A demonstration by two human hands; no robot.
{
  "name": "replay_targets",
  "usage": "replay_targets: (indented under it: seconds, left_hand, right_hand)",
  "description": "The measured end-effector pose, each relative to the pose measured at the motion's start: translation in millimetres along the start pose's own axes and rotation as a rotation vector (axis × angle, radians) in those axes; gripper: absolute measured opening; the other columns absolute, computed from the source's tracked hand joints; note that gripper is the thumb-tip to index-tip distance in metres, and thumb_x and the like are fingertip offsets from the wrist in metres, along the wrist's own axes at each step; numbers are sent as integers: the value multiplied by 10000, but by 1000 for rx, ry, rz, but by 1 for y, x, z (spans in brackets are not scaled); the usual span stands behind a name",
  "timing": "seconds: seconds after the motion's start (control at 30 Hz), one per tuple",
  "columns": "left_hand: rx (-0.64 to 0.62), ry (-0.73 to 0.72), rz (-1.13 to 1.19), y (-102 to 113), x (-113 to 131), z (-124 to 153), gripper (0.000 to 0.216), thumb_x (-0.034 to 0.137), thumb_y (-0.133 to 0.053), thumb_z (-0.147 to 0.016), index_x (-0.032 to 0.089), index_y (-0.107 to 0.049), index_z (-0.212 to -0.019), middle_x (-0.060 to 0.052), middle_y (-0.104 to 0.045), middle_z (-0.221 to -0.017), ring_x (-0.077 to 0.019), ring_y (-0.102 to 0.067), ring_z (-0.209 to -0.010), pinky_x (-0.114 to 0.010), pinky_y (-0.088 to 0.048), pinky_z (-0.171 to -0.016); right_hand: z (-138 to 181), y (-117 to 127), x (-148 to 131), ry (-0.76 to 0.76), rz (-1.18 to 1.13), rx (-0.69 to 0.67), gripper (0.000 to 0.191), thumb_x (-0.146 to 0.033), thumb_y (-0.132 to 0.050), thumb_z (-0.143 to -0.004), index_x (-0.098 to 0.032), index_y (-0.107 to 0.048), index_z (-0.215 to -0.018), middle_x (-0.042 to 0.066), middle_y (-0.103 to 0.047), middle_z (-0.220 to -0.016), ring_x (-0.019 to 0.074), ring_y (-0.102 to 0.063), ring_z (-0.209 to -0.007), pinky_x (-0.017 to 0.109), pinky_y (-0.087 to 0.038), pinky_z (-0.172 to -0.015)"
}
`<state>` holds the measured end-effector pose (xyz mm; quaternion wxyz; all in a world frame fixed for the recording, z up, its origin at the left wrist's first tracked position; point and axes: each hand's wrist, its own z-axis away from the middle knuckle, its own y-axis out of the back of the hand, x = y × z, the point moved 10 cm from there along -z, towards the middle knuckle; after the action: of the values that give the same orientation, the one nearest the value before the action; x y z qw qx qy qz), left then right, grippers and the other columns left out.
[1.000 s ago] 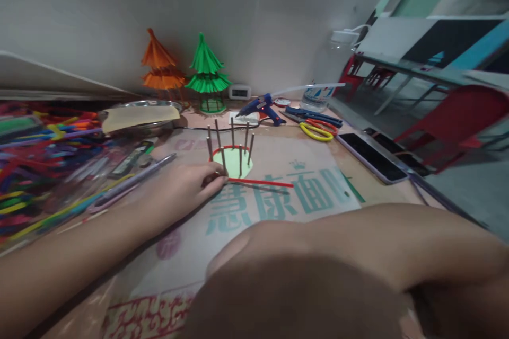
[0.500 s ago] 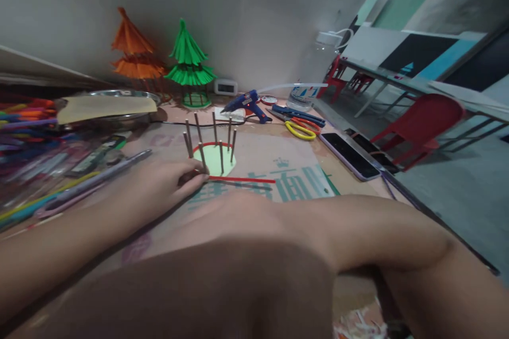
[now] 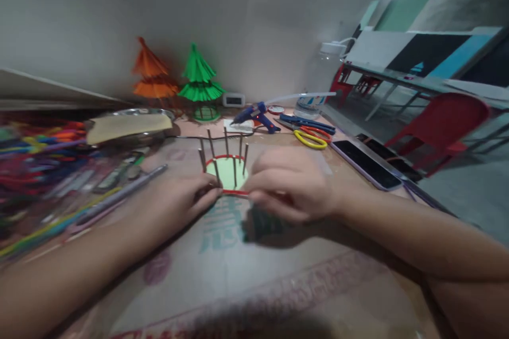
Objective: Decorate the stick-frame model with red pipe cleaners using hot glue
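A pale green disc (image 3: pixel 223 174) lies on the printed sheet, with several brown sticks (image 3: pixel 226 143) standing upright around its edge. A red pipe cleaner (image 3: pixel 234 192) runs round the back of the rim and stretches straight across the front. At the disc's front left, my left hand (image 3: pixel 194 193) pinches the strip near the base of a stick. My right hand (image 3: pixel 292 185) grips the strip's free end at the right, fingers closed; the hand is slightly blurred. Behind stand an orange two-tiered model (image 3: pixel 153 71) and a green one (image 3: pixel 201 77).
A blue glue gun (image 3: pixel 256 115) rests behind the disc, near scissors (image 3: pixel 310 139) with yellow and orange handles. A phone (image 3: pixel 366 164) lies at the right edge. Colourful pipe cleaners (image 3: pixel 43 143) and a metal bowl (image 3: pixel 137 114) crowd the left. A clear jug (image 3: pixel 318 79) stands at the back.
My right hand has come up from near my body and taken hold of the red pipe cleaner's free end. My left hand keeps its pinch. The view has shifted slightly.
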<state>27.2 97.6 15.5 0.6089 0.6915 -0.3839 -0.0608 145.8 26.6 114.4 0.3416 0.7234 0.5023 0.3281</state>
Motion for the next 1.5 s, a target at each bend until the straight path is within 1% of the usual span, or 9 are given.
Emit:
replay_targets:
  seconds: [0.13, 0.23, 0.4, 0.67, 0.9, 1.07, 1.13, 1.33, 1.5]
  left_hand:
    - [-76, 55, -102, -1, 5, -4, 292, 344, -453, -972, 217, -711, -1020, -43, -778, -987, -213, -722, -853, -284, -483, -724]
    - [-71, 58, -104, -1, 6, -5, 278, 334, -471, -970, 207, -716, -1007, -52, -780, -988, -214, -723, -843, -289, -484, -713]
    - [-54, 58, -84, 0, 6, -5, 249, 326, -508, -955, 206, -724, -986, -47, -779, -949, -199, -712, -802, -275, -470, -685]
    - [-63, 67, -69, -1, 5, -5, 242, 323, -506, -960, 208, -717, -994, -41, -773, -948, -199, -704, -799, -284, -463, -689]
    - [-79, 60, -73, -1, 6, -5, 239, 314, -503, -963, 203, -711, -1002, -47, -770, -938, -210, -699, -795, -297, -475, -705]
    - [-78, 53, -65, -1, 9, -5, 242, 302, -496, -967, 206, -714, -1014, -49, -771, -970, -212, -706, -815, -301, -487, -727]
    - [-70, 50, -67, 0, 8, -4, 247, 307, -495, -967, 206, -713, -1025, -52, -773, -974, -208, -708, -813, -296, -485, -725]
    - [-62, 61, -113, 5, -2, -2, 255, 329, -478, -974, 206, -696, -1018, -50, -768, -954, -210, -707, -812, -289, -460, -700]
    - [-51, 63, -148, 8, -3, -3, 252, 342, -499, -962, 201, -705, -996, -43, -756, -858, -188, -684, -725, -267, -420, -628]
  right_hand:
    - [43, 4, 107, -522, 144, 93, 318, -324, -460, -973, -199, -551, -694, 26, -560, -649, 160, -516, -631, 290, -411, -635]
    - [81, -12, 172, -819, 147, 40, 189, -275, -511, -902, -162, -654, -951, 109, -682, -941, 236, -624, -881, 338, -469, -796]
    - [96, -53, 218, -929, 30, -142, 594, -303, -599, -847, -104, -500, -1398, 199, -535, -1439, 314, -502, -1320, 408, -378, -1096]
    - [87, -76, 263, -1203, 11, -128, 372, -379, -672, -803, -107, -673, -1057, 192, -733, -1024, 314, -683, -937, 388, -516, -841]
    - [85, -54, 251, -1264, 46, 39, 221, -289, -592, -821, -142, -664, -970, 158, -735, -960, 283, -679, -888, 354, -517, -789]
    - [100, -27, 210, -1288, -232, 180, 255, -401, -582, -837, -178, -632, -725, 78, -678, -659, 206, -630, -652, 313, -500, -645]
    - [101, -15, 184, -1181, -285, 207, 237, -427, -596, -831, -196, -643, -811, 49, -679, -653, 203, -628, -658, 315, -498, -644]
    - [108, -32, 102, -935, -606, -160, 304, -441, -635, -850, -210, -707, -1033, 81, -745, -900, 238, -712, -744, 376, -594, -699]
    - [103, -45, 80, -873, -518, -247, 215, -448, -701, -787, -242, -717, -846, 40, -712, -765, 225, -672, -654, 332, -541, -538]
